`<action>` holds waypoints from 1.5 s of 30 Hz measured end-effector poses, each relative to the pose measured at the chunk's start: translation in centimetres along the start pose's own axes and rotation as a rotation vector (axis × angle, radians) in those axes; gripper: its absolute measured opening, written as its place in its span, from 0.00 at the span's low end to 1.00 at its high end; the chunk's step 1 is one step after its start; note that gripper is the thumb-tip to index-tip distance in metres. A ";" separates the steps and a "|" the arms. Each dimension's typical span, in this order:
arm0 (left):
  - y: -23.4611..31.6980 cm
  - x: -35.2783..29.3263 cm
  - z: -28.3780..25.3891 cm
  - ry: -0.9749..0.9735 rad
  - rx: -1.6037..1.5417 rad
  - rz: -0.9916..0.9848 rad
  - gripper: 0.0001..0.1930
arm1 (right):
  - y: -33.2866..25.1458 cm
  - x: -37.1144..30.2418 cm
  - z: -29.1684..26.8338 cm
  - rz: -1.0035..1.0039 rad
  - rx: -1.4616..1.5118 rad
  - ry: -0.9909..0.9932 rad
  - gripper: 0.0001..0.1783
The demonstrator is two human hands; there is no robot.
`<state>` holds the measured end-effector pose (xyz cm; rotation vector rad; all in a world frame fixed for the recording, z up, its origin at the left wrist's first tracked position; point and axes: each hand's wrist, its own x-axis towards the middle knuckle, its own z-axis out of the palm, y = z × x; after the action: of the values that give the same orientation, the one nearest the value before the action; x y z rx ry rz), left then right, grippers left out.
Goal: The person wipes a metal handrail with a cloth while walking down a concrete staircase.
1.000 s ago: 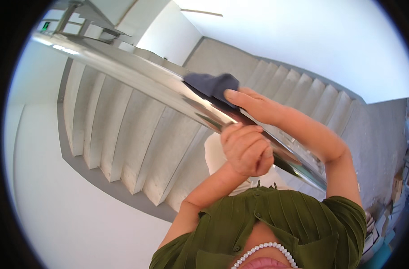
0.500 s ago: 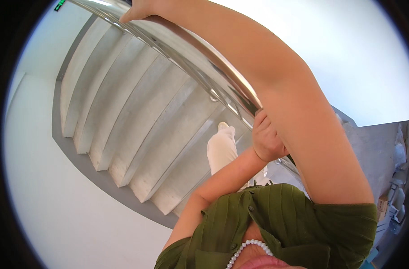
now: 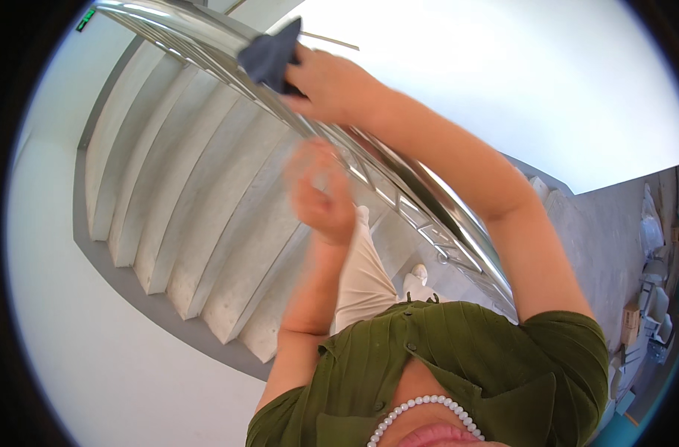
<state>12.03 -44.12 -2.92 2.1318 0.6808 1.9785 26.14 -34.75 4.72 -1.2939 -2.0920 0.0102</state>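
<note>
My right hand (image 3: 328,86) is closed on a dark blue-grey cloth (image 3: 269,59), its corner sticking up beside the fingers. The cloth lies at a shiny metal handrail (image 3: 176,24); exact contact is hard to make out. My left hand (image 3: 322,190) is raised over the stairs, below the right hand and apart from the rail. Motion blurs its fingers, so whether it is open or closed does not show. Thinner metal bars (image 3: 373,179) run under the handrail.
Curved grey concrete steps (image 3: 198,179) fan out to the left, bordered by a dark grey skirting (image 3: 172,313) and white wall (image 3: 131,357). My foot in a light shoe (image 3: 419,274) stands near the railing. Boxes and clutter (image 3: 652,320) line the far right.
My left hand has left the railing near my body and risen to the upper left. My right hand has drawn back toward me along the rail, and the dark cloth now shows.
</note>
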 end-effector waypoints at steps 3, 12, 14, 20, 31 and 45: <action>-2.0 6.3 -2.0 0.148 0.184 -0.213 0.15 | -0.4 -8.8 -0.7 -0.120 0.080 0.064 0.22; -9.6 17.1 4.3 0.070 0.062 -0.722 0.59 | -3.8 -30.3 -3.9 0.105 -0.003 0.026 0.17; -8.6 16.9 3.6 0.078 0.163 -0.737 0.61 | -3.7 -35.3 -2.9 0.262 0.122 0.152 0.19; -9.6 16.0 4.9 0.104 0.195 -0.711 0.61 | -3.9 -38.8 -4.7 0.630 0.223 0.047 0.41; -13.7 15.7 4.2 0.183 0.299 -0.614 0.57 | 6.6 -13.7 2.1 0.807 1.515 -0.262 0.34; -15.8 16.1 4.7 0.244 0.418 -0.444 0.51 | 6.6 -18.7 2.4 1.110 1.395 -0.388 0.44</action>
<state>13.49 -22.44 4.62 1.7136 1.5738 1.9782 35.36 -45.54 -9.29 -1.2493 -0.7855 1.8785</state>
